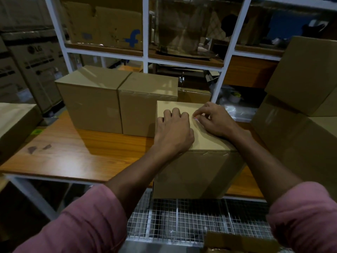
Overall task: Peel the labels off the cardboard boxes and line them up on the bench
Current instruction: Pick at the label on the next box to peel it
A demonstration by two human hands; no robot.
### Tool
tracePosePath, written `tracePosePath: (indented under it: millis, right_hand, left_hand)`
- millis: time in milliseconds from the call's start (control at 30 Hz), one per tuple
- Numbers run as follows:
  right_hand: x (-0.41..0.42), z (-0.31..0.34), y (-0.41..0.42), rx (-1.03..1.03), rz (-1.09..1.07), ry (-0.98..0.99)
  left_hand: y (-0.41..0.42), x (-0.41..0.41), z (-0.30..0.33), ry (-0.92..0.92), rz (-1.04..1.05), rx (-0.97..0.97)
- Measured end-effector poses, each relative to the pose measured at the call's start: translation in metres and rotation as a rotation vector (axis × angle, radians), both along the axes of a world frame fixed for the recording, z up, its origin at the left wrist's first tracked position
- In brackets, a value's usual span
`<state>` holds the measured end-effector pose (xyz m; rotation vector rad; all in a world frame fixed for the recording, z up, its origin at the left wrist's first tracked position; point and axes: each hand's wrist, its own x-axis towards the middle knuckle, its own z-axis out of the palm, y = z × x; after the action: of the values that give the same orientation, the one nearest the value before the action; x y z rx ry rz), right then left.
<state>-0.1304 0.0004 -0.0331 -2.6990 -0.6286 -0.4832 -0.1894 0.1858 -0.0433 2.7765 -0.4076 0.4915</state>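
Fingertips (197, 114) of the right hand (217, 123) pinch a small label scrap (196, 119) on top of the nearest cardboard box (197, 172), which stands at the wooden bench's (73, 152) front edge. Just left of them, the left hand (173, 132) lies pressed on the box top, fingers curled, gripping nothing. Beyond the fingers, two cardboard boxes (116, 105) stand side by side, touching.

"LG" logo on dark-printed carton (37, 57) stacked far left; blue "f" mark on flattened cardboard (109, 24) in upper shelf; other print illegible.
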Motion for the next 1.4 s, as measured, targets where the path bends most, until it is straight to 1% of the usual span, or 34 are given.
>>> tracePosePath:
  millis: [200, 333, 400, 533, 767, 900, 1000, 1100, 1167, 1233, 1300, 1367, 1400]
  right_hand:
    - [0.004, 0.0, 0.018, 0.012, -0.133, -0.006]
    - [0.005, -0.003, 0.029, 0.105, -0.249, -0.031]
    - [0.004, -0.002, 0.031, 0.112, -0.293, -0.041]
    - [-0.001, -0.001, 0.035, 0.064, -0.292, -0.028]
    - [-0.004, 0.0, 0.041, 0.133, -0.296, 0.024]
    - [-0.005, 0.0, 0.04, 0.26, -0.355, 0.027]
    - [-0.01, 0.002, 0.037, 0.37, -0.376, 0.018]
    - [-0.018, 0.004, 0.031, 0.48, -0.412, 0.014]
    - [-0.024, 0.006, 0.027, 0.578, -0.412, 0.036]
    - [-0.033, 0.009, 0.022, 0.635, -0.411, 0.056]
    - [-0.043, 0.009, 0.016, 0.676, -0.407, 0.068]
    - [-0.054, 0.01, 0.008, 0.75, -0.395, 0.076]
    - [-0.061, 0.01, 0.003, 0.79, -0.388, 0.074]
  left_hand:
    - [0.0, 0.0, 0.0, 0.008, 0.004, 0.005]
    - [0.0, -0.001, 0.0, 0.011, 0.002, 0.008]
    - [0.0, -0.001, 0.0, 0.005, 0.006, 0.007]
    - [0.001, -0.001, 0.0, 0.004, -0.001, 0.008]
    - [0.0, -0.001, -0.001, -0.014, 0.007, 0.02]
    - [-0.001, 0.0, -0.002, -0.026, 0.01, 0.033]
    - [-0.002, -0.002, -0.004, -0.072, 0.0, 0.045]
    - [-0.002, -0.003, -0.003, -0.184, -0.074, 0.031]
    - [0.0, -0.002, -0.003, -0.228, -0.151, 0.03]
    - [-0.001, 0.0, -0.002, -0.212, -0.202, 0.044]
    - [-0.004, 0.001, 0.0, -0.194, -0.206, 0.067]
    - [-0.013, -0.003, 0.004, -0.222, -0.196, 0.075]
    - [-0.019, -0.007, 0.006, -0.245, -0.197, 0.049]
